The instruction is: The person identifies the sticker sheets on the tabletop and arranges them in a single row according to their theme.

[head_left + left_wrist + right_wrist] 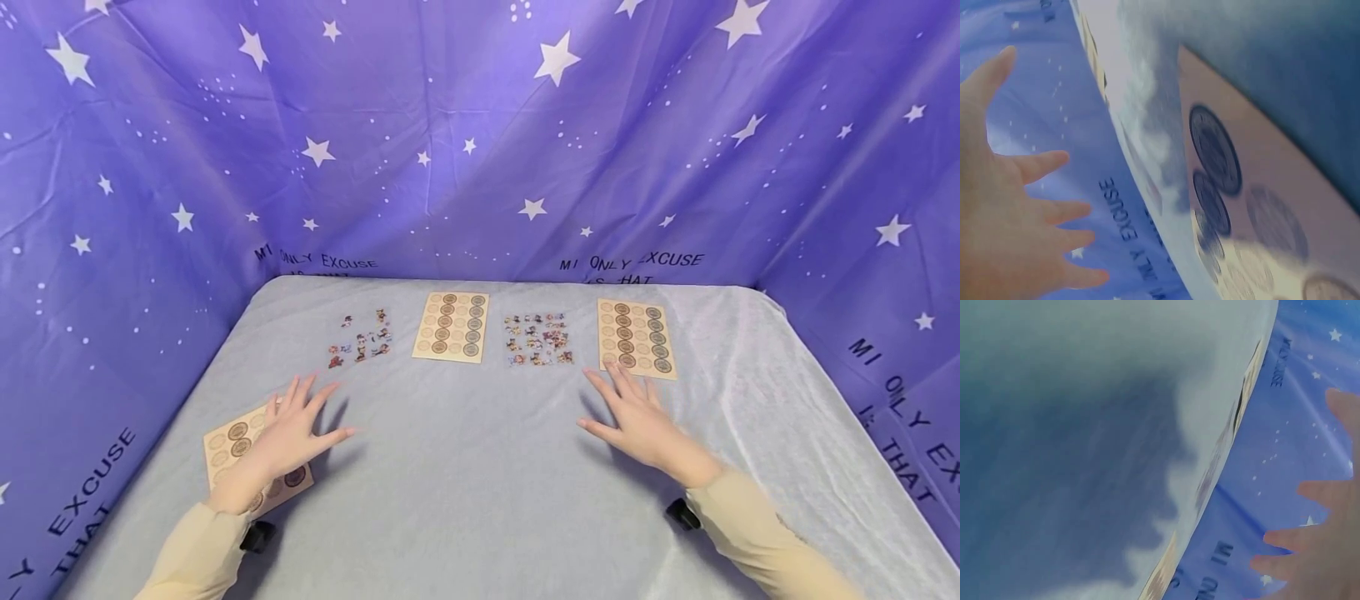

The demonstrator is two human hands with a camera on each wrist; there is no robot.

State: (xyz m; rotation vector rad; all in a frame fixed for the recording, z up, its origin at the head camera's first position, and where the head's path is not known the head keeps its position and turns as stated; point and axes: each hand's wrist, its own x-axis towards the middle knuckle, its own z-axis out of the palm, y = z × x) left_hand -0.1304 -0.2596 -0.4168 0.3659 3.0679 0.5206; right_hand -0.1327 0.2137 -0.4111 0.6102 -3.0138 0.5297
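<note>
My left hand (288, 437) hovers, fingers spread, over a tan sheet of round stickers (217, 437) at the table's left; wrist and palm hide part of that sheet. In the left wrist view the same sheet (1272, 231) shows dark and pale circular prints. Holding nothing, my right hand (637, 421) is spread above the cloth, its fingertips just in front of another tan round-sticker sheet (637, 333). The right wrist view shows the right hand's fingers (1291, 539) apart, with a hand shadow on the cloth.
Along the back lie a clear sheet of small cartoon stickers (363, 342), a tan round-sticker sheet (450, 329) and a second clear cartoon sheet (536, 340). Grey cloth covers the table (465, 483). A purple star-printed curtain (450, 125) surrounds its back and sides.
</note>
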